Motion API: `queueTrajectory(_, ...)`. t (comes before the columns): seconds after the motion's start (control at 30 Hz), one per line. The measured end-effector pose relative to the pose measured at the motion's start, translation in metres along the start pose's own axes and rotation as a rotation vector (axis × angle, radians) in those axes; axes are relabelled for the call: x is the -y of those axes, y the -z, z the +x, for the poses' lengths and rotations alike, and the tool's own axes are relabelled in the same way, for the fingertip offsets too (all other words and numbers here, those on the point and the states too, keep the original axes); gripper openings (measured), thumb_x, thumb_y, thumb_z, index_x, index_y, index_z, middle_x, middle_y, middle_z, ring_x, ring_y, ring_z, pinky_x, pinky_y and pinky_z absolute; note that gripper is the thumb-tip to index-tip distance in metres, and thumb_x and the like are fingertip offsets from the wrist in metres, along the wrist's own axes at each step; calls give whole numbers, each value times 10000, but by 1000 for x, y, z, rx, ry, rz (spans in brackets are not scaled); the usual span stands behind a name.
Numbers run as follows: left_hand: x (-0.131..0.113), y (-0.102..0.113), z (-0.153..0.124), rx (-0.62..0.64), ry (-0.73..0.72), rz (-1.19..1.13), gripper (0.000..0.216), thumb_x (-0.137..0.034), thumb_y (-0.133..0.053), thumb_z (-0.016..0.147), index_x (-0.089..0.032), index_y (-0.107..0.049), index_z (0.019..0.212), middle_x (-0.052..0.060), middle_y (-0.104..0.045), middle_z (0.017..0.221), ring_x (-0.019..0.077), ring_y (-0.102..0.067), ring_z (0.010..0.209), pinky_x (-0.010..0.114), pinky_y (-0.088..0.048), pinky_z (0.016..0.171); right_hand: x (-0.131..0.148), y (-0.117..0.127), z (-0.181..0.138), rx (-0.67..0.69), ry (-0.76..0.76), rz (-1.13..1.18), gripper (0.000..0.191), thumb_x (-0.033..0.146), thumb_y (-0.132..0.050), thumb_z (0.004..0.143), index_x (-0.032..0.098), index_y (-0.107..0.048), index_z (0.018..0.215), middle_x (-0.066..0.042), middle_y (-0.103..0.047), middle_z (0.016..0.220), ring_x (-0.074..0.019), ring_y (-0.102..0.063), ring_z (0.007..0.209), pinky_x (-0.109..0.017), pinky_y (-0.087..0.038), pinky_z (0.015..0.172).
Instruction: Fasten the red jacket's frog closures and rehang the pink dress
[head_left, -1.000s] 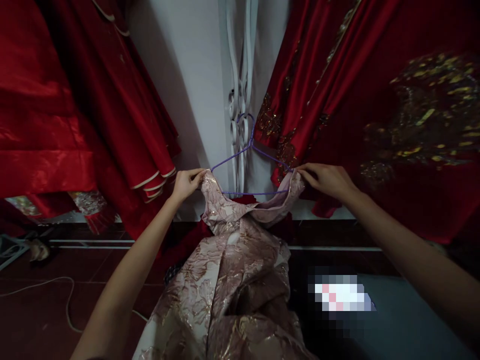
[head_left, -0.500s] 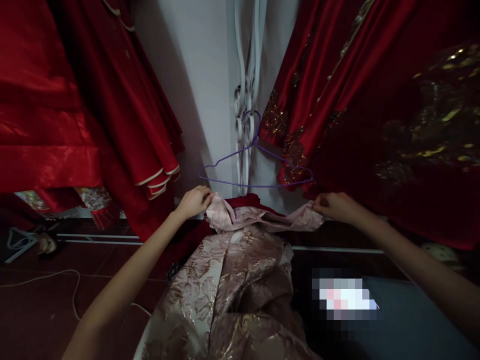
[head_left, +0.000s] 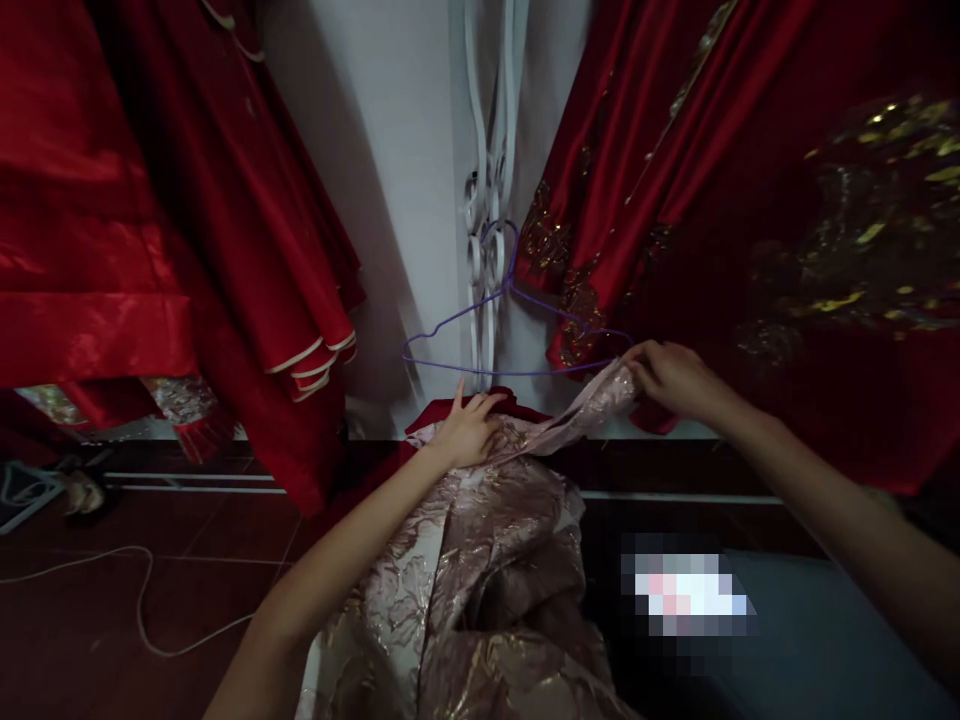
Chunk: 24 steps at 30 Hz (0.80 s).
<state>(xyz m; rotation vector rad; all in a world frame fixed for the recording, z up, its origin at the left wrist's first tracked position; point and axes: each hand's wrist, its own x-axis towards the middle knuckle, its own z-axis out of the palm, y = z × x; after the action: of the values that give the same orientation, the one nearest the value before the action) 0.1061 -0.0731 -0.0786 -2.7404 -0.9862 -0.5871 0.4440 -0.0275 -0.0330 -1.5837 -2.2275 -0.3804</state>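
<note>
A pink and gold brocade garment (head_left: 480, 570) lies bunched below me. My right hand (head_left: 671, 380) pinches its upper right edge just under the right end of a purple wire hanger (head_left: 517, 335). The hanger hangs bare on a white ornate metal bracket (head_left: 487, 200) on the wall. My left hand (head_left: 469, 430) rests on the garment's top edge in the middle, fingers partly spread with the index finger pointing up. A red lining (head_left: 465, 410) shows just above that hand.
Red satin dresses (head_left: 150, 220) hang at the left, and red gowns with gold embroidery (head_left: 750, 200) hang at the right. A white cable (head_left: 135, 600) lies on the dark red floor. A grey surface (head_left: 810, 640) is at the lower right.
The garment came off the hanger, which now hangs bare. My left hand let go of the left corner and moved right to the middle. My right hand lifted its corner towards the hanger.
</note>
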Motion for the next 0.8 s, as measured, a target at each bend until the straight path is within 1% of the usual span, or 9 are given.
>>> queueTrajectory(0.07,-3,5,3,-32,-29,32,251,-293,-400,858,-192,-629,870,71,-392,1366,227,-390,1219,545,-66,1107,-9,-2,-2,14,17,-5,180,307,-387,829,183,-495,901,-62,-637,825,-200,-592,777,-422,-335,939)
queueTrajectory(0.13,-1,10,13,-59,-65,45,255,-287,-399,853,-176,-628,836,74,-342,1399,228,-332,1269,505,-81,1123,-11,-4,-4,10,32,-16,176,312,-384,830,188,-485,900,-51,-636,812,-198,-597,776,-441,-304,973)
queueTrajectory(0.23,6,7,28,-58,-49,44,225,-278,-447,820,-160,-634,776,79,-314,1413,244,-260,1313,486,-106,1125,-8,-7,-3,-23,31,-20,176,315,-375,829,187,-462,912,-69,-631,837,-207,-600,798,-412,-354,939)
queueTrajectory(0.3,8,0,31,-38,-9,38,213,-286,-481,802,-159,-649,768,90,-353,1383,257,-287,1291,501,-122,1114,-9,-9,-2,-34,26,-20,151,288,-362,826,185,-437,907,-85,-631,872,-201,-602,797,-381,-377,920)
queueTrajectory(0.37,6,-4,27,-33,21,29,209,-295,-498,798,-167,-663,792,96,-385,1354,260,-331,1252,503,-162,1095,-12,-12,-2,-23,24,-32,119,255,-352,823,187,-415,897,-91,-634,906,-189,-606,789,-367,-345,958)
queueTrajectory(0.43,1,-2,18,-51,36,16,212,-295,-492,809,-179,-668,832,95,-404,1335,255,-356,1221,493,-214,1067,-18,-14,-2,-7,5,-53,104,236,-349,821,189,-402,897,-92,-638,928,-183,-610,801,-356,-289,1005)
queueTrajectory(0.53,-9,13,4,-61,22,-9,209,-278,-472,826,-197,-662,860,80,-421,1323,247,-369,1197,475,-263,1026,-24,-16,-2,7,-37,-86,119,231,-362,812,186,-400,916,-104,-642,946,-188,-610,846,-341,-248,1023)
queueTrajectory(0.67,-19,34,-7,-61,14,-3,222,-277,-449,844,-199,-656,864,70,-428,1325,240,-378,1186,455,-275,1006,-30,-19,-1,22,-32,-122,172,225,-400,777,172,-419,939,-119,-646,947,-193,-615,848,-337,-249,1007)
queueTrajectory(0.8,-24,43,-15,-68,32,43,257,-296,-414,864,-189,-647,849,61,-418,1342,231,-383,1188,436,-263,1020,-36,-23,-2,74,3,-165,248,226,-419,755,160,-474,987,-101,-662,908,-197,-613,837,-339,-236,1014)
